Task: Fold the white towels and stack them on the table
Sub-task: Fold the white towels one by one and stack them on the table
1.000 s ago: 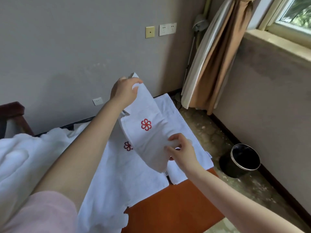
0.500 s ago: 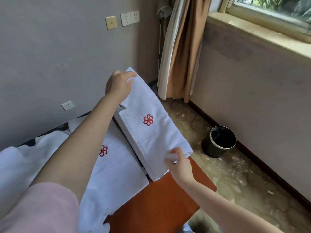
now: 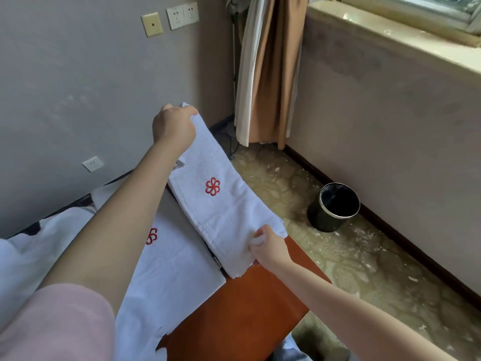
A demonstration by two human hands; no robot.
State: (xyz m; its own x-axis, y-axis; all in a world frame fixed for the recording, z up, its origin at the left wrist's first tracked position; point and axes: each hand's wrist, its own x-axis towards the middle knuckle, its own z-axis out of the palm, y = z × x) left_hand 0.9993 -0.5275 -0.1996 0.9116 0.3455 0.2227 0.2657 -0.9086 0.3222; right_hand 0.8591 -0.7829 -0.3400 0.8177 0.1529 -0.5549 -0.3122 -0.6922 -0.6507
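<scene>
Beige walls meet at a curtain (image 3: 268, 74), a black bin (image 3: 335, 207) on the floor near our orange desk (image 3: 247, 308). Our left hand (image 3: 173, 126) has its fingers (image 3: 191, 110) curled round the far end of the folded towel (image 3: 223, 212). Our right hand (image 3: 270, 250) pinches its near corner. It stretches along the desk's right edge, beside a flat towel (image 3: 171, 269).

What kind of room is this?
Probably a hotel guest room: folded towel and flat towel share a red logo, small black waste bin on the floor, tan curtain by the window sill.
</scene>
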